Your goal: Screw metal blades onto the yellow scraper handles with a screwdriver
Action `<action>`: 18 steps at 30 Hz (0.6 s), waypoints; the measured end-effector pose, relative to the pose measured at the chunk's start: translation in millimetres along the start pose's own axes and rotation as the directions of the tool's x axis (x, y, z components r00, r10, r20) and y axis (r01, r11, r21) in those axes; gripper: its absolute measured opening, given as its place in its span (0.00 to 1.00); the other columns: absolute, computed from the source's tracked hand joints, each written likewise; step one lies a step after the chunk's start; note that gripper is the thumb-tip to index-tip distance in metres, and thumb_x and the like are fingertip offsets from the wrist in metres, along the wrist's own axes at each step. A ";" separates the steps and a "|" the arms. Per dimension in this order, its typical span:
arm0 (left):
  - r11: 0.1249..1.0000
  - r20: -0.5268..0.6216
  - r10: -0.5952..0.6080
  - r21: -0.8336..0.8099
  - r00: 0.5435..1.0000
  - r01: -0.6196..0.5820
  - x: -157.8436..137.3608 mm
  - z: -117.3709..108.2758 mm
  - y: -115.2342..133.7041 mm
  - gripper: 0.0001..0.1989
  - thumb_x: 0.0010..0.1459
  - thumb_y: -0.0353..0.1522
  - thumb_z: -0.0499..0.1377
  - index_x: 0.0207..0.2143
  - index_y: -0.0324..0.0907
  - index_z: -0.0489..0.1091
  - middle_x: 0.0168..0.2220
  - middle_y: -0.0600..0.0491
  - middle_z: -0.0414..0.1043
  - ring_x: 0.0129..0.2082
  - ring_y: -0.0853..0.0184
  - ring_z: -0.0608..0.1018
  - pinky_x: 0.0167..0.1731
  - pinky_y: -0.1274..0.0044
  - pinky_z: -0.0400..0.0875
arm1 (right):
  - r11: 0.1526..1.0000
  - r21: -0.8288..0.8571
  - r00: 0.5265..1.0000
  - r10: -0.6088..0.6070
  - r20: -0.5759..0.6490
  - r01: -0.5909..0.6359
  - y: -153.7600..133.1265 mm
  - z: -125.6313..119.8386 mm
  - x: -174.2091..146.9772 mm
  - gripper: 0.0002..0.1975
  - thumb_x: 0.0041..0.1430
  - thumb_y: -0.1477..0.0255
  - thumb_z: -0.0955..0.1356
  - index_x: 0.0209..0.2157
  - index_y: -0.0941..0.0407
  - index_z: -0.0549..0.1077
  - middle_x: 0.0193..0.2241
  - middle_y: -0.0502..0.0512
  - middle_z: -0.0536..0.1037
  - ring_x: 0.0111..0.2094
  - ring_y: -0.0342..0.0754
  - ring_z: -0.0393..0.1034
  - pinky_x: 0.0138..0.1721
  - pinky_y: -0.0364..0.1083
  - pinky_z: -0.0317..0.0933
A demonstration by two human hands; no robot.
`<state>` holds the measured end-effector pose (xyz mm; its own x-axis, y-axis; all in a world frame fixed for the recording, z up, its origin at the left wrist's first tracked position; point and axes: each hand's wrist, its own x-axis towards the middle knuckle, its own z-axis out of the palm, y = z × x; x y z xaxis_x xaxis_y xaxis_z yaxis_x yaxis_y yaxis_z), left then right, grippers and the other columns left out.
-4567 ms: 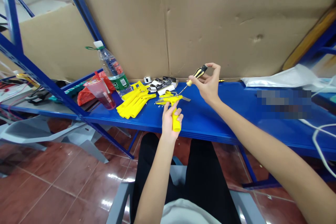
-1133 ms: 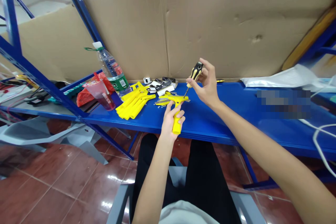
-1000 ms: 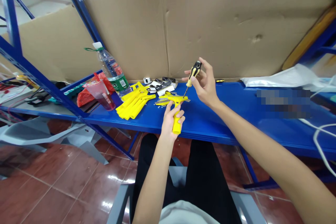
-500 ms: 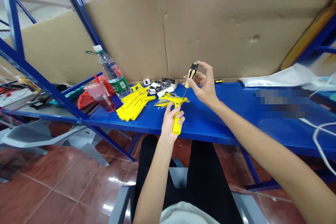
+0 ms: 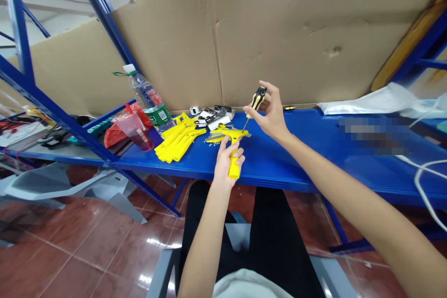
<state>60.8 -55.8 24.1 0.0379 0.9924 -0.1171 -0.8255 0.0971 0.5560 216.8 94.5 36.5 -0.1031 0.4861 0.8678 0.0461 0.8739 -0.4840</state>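
While narrow in grip, left hand (image 5: 224, 164) around a yellow T-shaped tool (image 5: 234, 168), right hand (image 5: 273, 116) around a screwdriver (image 5: 258, 98).

Spread out on a blue surface (image 5: 314, 153)
Bearing yellow handles (image 5: 177, 143), small boxes (image 5: 218, 119), a bottle (image 5: 159, 114), a cup (image 5: 134, 129) (reddish inside) and, toward the right, a white plastic bag (image 5: 370, 100).

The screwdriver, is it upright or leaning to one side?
Leaning. Held by the right hand, the screwdriver has its handle up to the right of its tip, which points down at the yellow tool.
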 end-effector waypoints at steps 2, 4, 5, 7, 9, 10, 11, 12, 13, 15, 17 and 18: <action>1.000 0.005 0.007 0.005 1.000 -0.007 0.5 -0.5 -0.1 0.25 0.64 0.17 0.61 0.57 0.48 0.64 0.57 0.43 0.76 0.22 0.81 0.66 0.17 0.88 0.58 | 1.000 0.004 1.000 0.021 0.019 -0.021 0.7 -1.4 0.5 0.48 0.66 0.36 0.70 0.78 0.33 0.48 0.62 0.59 0.78 0.54 0.65 0.83 0.49 0.67 0.83; 1.000 0.005 0.014 0.009 1.000 -0.014 1.0 -1.1 -0.4 0.25 0.64 0.17 0.62 0.57 0.48 0.64 0.57 0.43 0.76 0.22 0.81 0.66 0.17 0.88 0.58 | 0.998 0.030 0.997 0.058 0.054 -0.060 1.9 -2.4 0.9 0.48 0.68 0.36 0.68 0.79 0.33 0.45 0.66 0.61 0.76 0.55 0.65 0.83 0.50 0.66 0.83; 1.000 0.002 0.014 0.010 1.000 -0.014 1.2 -1.3 -0.6 0.25 0.63 0.17 0.62 0.57 0.48 0.64 0.58 0.43 0.76 0.22 0.81 0.66 0.17 0.88 0.58 | 0.997 0.041 0.995 0.069 0.067 -0.072 2.8 -2.8 1.1 0.49 0.67 0.35 0.68 0.79 0.33 0.44 0.67 0.61 0.75 0.55 0.65 0.83 0.51 0.66 0.83; 1.000 -0.001 0.009 0.011 1.000 -0.009 1.4 -2.0 -1.0 0.25 0.63 0.17 0.62 0.57 0.48 0.64 0.58 0.42 0.76 0.22 0.81 0.66 0.17 0.88 0.58 | 0.996 0.049 0.995 0.071 0.064 -0.074 5.2 -3.6 1.6 0.53 0.63 0.34 0.70 0.79 0.33 0.43 0.67 0.62 0.75 0.53 0.65 0.84 0.49 0.66 0.83; 1.000 0.006 0.002 0.010 1.000 -0.002 1.4 -3.0 -1.4 0.25 0.64 0.17 0.62 0.57 0.48 0.63 0.58 0.42 0.76 0.22 0.81 0.66 0.17 0.88 0.59 | 0.997 0.041 0.997 0.060 0.040 -0.062 7.3 -4.2 2.1 0.55 0.60 0.33 0.72 0.79 0.32 0.45 0.64 0.60 0.77 0.51 0.65 0.85 0.47 0.67 0.83; 1.000 0.014 0.001 0.010 1.000 -0.002 1.5 -3.6 -1.5 0.25 0.64 0.17 0.61 0.57 0.48 0.63 0.58 0.42 0.76 0.22 0.81 0.66 0.17 0.88 0.59 | 0.997 0.040 0.998 0.058 0.029 -0.059 8.0 -4.3 2.3 0.54 0.60 0.34 0.72 0.78 0.32 0.46 0.63 0.60 0.78 0.51 0.65 0.85 0.47 0.67 0.83; 1.000 0.023 0.003 0.009 1.000 -0.003 1.6 -4.2 -1.7 0.24 0.65 0.17 0.61 0.57 0.48 0.63 0.58 0.42 0.76 0.22 0.81 0.66 0.17 0.88 0.59 | 0.997 0.044 0.998 0.061 0.027 -0.063 8.4 -4.4 2.5 0.52 0.62 0.34 0.71 0.78 0.32 0.47 0.63 0.59 0.78 0.51 0.65 0.85 0.48 0.67 0.83; 1.000 0.030 0.007 0.008 1.000 -0.007 1.8 -4.8 -1.9 0.23 0.66 0.17 0.60 0.57 0.48 0.64 0.58 0.43 0.76 0.22 0.81 0.66 0.17 0.89 0.60 | 0.996 0.054 0.997 0.069 0.037 -0.071 8.7 -4.4 2.8 0.50 0.65 0.35 0.69 0.78 0.32 0.46 0.63 0.59 0.78 0.52 0.64 0.85 0.50 0.67 0.83; 1.000 0.035 0.011 0.007 0.999 -0.012 2.1 -5.4 -2.0 0.23 0.66 0.18 0.60 0.56 0.48 0.64 0.57 0.43 0.76 0.22 0.81 0.66 0.17 0.89 0.60 | 0.994 0.069 0.995 0.080 0.056 -0.084 8.9 -4.4 3.1 0.48 0.67 0.36 0.68 0.79 0.33 0.46 0.64 0.60 0.78 0.54 0.63 0.84 0.51 0.66 0.83; 1.000 0.035 0.021 0.005 0.999 -0.021 2.9 -6.4 -2.2 0.22 0.67 0.18 0.60 0.56 0.48 0.64 0.57 0.44 0.76 0.22 0.81 0.66 0.17 0.89 0.60 | 0.989 0.097 0.990 0.104 0.098 -0.113 10.3 -4.6 3.9 0.46 0.70 0.37 0.65 0.79 0.35 0.45 0.65 0.61 0.78 0.55 0.63 0.84 0.54 0.66 0.82; 1.000 0.030 0.023 0.007 0.999 -0.023 4.0 -7.2 -2.4 0.22 0.66 0.18 0.61 0.55 0.47 0.64 0.57 0.43 0.76 0.22 0.81 0.66 0.17 0.89 0.60 | 0.988 0.096 0.988 0.108 0.112 -0.119 13.2 -5.5 4.9 0.48 0.69 0.36 0.66 0.79 0.37 0.45 0.63 0.62 0.79 0.54 0.63 0.84 0.52 0.65 0.83; 1.000 0.030 0.019 0.010 0.999 -0.019 4.5 -7.5 -2.4 0.22 0.66 0.18 0.61 0.55 0.47 0.64 0.57 0.43 0.76 0.22 0.81 0.66 0.16 0.89 0.60 | 0.991 0.082 0.990 0.101 0.098 -0.109 15.0 -6.3 5.4 0.50 0.66 0.35 0.68 0.79 0.37 0.46 0.62 0.62 0.80 0.53 0.64 0.85 0.50 0.66 0.83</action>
<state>58.7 -52.2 16.1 0.0394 0.9959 -0.0819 -0.8206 0.0790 0.5660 223.2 110.4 34.7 -0.1950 0.5686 0.7992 -0.0241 0.8118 -0.5835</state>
